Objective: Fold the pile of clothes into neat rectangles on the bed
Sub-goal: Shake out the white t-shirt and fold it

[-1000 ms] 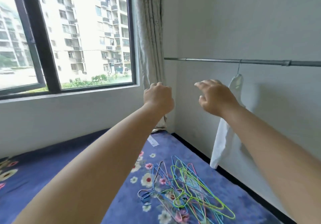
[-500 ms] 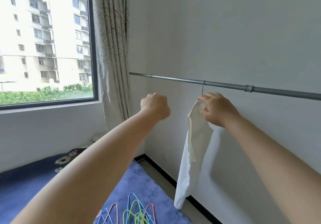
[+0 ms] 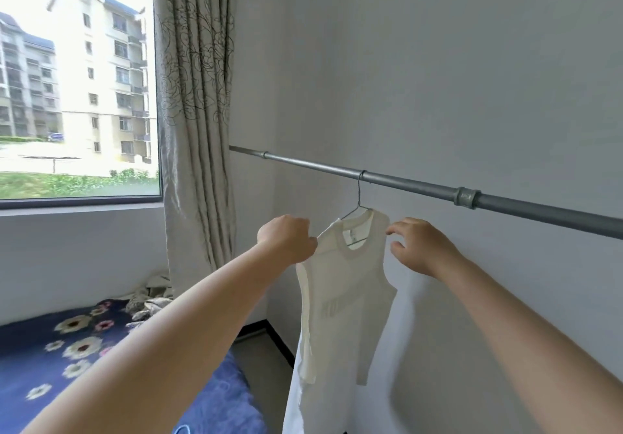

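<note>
A white sleeveless top point(image 3: 344, 302) was shown suspended from a thin wire hanger point(image 3: 358, 209), whose hook was looped over a grey metal rail point(image 3: 414, 187) mounted along a plain pale wall point(image 3: 438, 73). The garment hung well above the bed point(image 3: 67, 349), to the right of it, with its lower part passing out of view at the bottom edge. Faint lettering was visible across the chest but could not be read.

The left hand point(image 3: 286, 239) was held at the garment's left shoulder, its fingers curled closed where the shoulder edge met the hand; the fabric appeared to be pinched there, although the contact itself was hidden behind the knuckles. The right hand point(image 3: 419, 245) was placed at the garment's right shoulder, with its fingers point(image 3: 394, 229) loosely bent and spread, the tips touching or just beside the shoulder edge; whether any cloth was held could not be told. Both forearms were extended from the lower corners of the view.

The bed was covered by a dark blue sheet printed with flowers. A patterned beige curtain point(image 3: 199, 113) was hung beside a window point(image 3: 77, 89), its lower end gathered on the bed. Pale apartment blocks were seen through the glass. A small blue object at the bottom edge was cut off and could not be identified.
</note>
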Tool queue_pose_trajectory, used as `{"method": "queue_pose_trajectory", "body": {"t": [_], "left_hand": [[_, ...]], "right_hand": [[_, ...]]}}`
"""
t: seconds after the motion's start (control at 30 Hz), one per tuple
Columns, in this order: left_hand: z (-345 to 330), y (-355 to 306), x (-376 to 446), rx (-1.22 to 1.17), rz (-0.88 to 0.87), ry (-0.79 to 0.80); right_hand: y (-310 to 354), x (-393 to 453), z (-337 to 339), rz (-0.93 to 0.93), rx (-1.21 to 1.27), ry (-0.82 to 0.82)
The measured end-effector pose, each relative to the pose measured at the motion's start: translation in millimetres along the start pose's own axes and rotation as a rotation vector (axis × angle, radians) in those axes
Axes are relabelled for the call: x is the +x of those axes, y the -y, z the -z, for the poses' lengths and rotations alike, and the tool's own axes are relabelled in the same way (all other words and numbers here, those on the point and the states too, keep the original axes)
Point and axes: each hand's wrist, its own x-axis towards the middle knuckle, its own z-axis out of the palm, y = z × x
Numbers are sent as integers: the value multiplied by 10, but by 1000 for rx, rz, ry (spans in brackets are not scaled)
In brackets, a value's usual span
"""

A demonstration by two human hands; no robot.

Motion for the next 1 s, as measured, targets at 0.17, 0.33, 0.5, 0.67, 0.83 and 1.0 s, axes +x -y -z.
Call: {"method": "queue_pose_trajectory", "body": {"t": [0.17,0.33,0.5,0.67,0.83,1.0], "left_hand": [[-407,-385,444,39,37,35],[-762,-492,869,-24,165,53],[-1085,-523,1159,-73,226,108],[-1249,-428,1300,-252,209,-48],[-892,-131,1367,-281,76,-129],[-432,127,1130,-385,-49,-148]], "right_hand": [[-518,393,-216,22,61,44],[-807,664,-535,25,71,105],[-916,857,-734,38,52,134],[-978,1137,-885,6,89,110],[-793,1427,-883,-21,206,50],[-483,1639,-731,-31,356,-26]]}}
